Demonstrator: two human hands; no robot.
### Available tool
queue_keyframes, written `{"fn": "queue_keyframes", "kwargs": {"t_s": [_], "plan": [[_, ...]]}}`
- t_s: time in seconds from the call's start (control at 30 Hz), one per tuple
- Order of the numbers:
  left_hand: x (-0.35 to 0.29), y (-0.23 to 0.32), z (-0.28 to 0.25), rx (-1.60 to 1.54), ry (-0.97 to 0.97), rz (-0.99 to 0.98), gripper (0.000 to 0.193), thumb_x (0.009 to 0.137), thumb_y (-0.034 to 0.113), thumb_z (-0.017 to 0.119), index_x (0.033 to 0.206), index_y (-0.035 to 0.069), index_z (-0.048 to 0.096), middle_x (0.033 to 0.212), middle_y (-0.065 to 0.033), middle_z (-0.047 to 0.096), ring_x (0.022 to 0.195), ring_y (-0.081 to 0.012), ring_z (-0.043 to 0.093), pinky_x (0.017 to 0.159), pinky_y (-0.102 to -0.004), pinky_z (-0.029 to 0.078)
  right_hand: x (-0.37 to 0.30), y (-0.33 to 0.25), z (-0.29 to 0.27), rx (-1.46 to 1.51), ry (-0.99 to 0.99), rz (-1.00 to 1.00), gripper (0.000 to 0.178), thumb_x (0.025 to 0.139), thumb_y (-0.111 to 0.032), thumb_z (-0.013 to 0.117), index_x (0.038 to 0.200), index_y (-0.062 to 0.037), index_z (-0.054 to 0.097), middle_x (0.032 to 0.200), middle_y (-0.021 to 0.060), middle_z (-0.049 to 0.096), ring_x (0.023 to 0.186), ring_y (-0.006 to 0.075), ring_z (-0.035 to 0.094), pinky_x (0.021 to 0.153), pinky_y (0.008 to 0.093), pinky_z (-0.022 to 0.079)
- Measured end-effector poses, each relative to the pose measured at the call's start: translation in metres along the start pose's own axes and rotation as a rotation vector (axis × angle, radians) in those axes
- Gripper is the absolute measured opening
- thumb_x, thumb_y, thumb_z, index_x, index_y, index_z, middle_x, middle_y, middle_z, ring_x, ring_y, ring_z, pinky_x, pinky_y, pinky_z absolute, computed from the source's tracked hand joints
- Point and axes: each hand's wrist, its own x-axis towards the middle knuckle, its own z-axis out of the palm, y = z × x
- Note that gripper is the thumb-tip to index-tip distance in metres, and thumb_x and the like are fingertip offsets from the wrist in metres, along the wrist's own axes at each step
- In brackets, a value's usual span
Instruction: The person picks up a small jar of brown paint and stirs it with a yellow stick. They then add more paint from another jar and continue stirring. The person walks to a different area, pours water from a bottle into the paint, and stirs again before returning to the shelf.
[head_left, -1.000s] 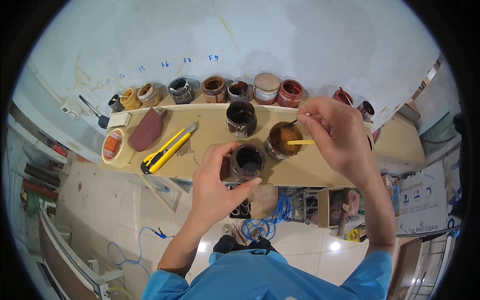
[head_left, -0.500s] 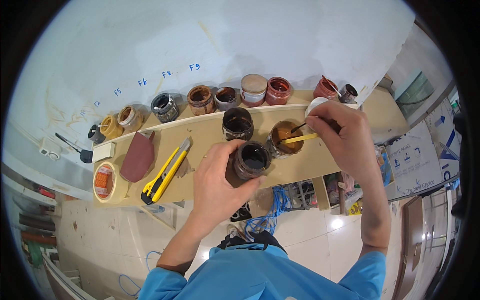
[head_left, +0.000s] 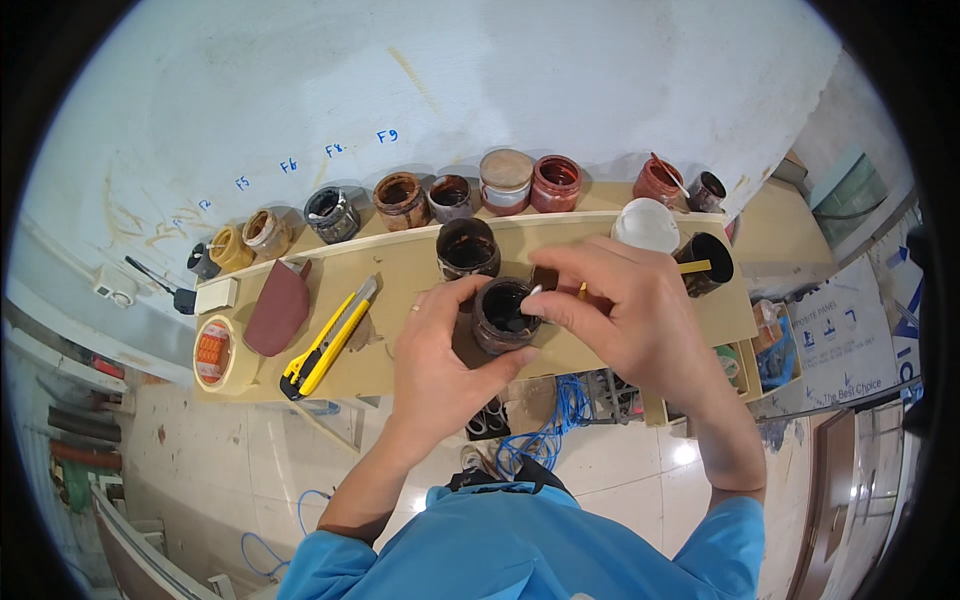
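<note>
Head view, left to right along the wooden shelf board (head_left: 420, 275) that serves here as the landmark. At the board's left end lies a roll of masking tape (head_left: 216, 352), with a small white block (head_left: 216, 296) just behind it. Next on the board rests a piece of brown sandpaper (head_left: 278, 310), then a yellow utility knife (head_left: 330, 338) lying slantwise. Along the board's back edge stands a row of small open paint jars (head_left: 400, 200), among them one with a tan lid (head_left: 506, 180) and a red one (head_left: 556, 183).

Near the board's middle, at its front edge, the left hand (head_left: 440, 345) is wrapped around a dark paint jar (head_left: 505, 316), fingers and thumb clamped on its side, the jar tilted slightly and open at the top. Just behind it on the board stands another open dark jar (head_left: 467, 247).

The right hand (head_left: 625, 310) hovers over the held jar's rim, fingertips pinched together on a thin stick (head_left: 528, 296) whose pale tip reaches into the jar's mouth.

Toward the board's right end sit a white lid (head_left: 646, 225) and a black cup (head_left: 704, 262) with a yellow stick across it.
</note>
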Motion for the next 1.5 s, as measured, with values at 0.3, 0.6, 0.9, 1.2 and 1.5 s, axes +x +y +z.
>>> {"fn": "queue_keyframes", "kwargs": {"t_s": [0.3,0.6,0.9,1.2,1.5], "plan": [[-0.012,-0.003,-0.019,0.025,0.03,-0.125,0.067,0.076,0.006,0.092,0.135,0.0,0.063,0.122,-0.0098,0.072,0.113,-0.0183,0.069,0.102,-0.0339,0.053,-0.071,0.033,-0.031,0.148,0.112,0.518,0.026,0.104,-0.019,0.074,0.12,0.0009,0.068,0.082,0.0015,0.065,0.068,0.0046,0.055,0.058,0.0239,0.041],[-0.017,-0.018,-0.04,0.162,0.147,-0.174,0.066,0.078,0.016,0.094,0.133,-0.002,0.063,0.12,-0.0165,0.073,0.111,-0.0299,0.071,0.099,-0.0394,0.055,-0.036,0.052,-0.022,0.434,0.216,0.307,0.02,0.11,-0.017,0.066,0.113,0.002,0.071,0.085,0.0016,0.066,0.071,0.0058,0.056,0.064,0.0224,0.044],[-0.025,-0.022,-0.033,0.279,0.279,-0.125,0.085,0.075,0.017,0.097,0.145,-0.002,0.053,0.137,-0.0197,0.063,0.122,-0.0319,0.065,0.102,-0.0416,0.052,-0.015,0.044,-0.038,0.104,0.079,0.064,0.018,0.107,-0.015,0.068,0.108,0.0031,0.07,0.081,0.0107,0.064,0.066,0.0199,0.057,0.062,0.0317,0.046],[-0.041,0.022,0.017,0.255,0.065,0.206,0.092,0.078,0.021,0.095,0.152,-0.003,0.046,0.143,-0.0232,0.056,0.124,-0.0347,0.062,0.102,-0.0443,0.053,-0.013,0.048,-0.033,0.1,0.083,0.043,0.018,0.107,-0.014,0.066,0.106,0.0026,0.071,0.079,0.0094,0.065,0.064,0.0184,0.057,0.06,0.0311,0.045],[0.009,0.032,0.059,0.231,0.019,0.013,0.087,0.078,0.024,0.094,0.147,-0.003,0.05,0.133,-0.0251,0.066,0.122,-0.0412,0.066,0.102,-0.0466,0.054,-0.017,0.053,-0.03,0.159,0.023,-0.006,0.024,0.111,-0.016,0.06,0.104,0.0027,0.073,0.079,0.0052,0.068,0.064,0.0085,0.058,0.06,0.025,0.046]]}}
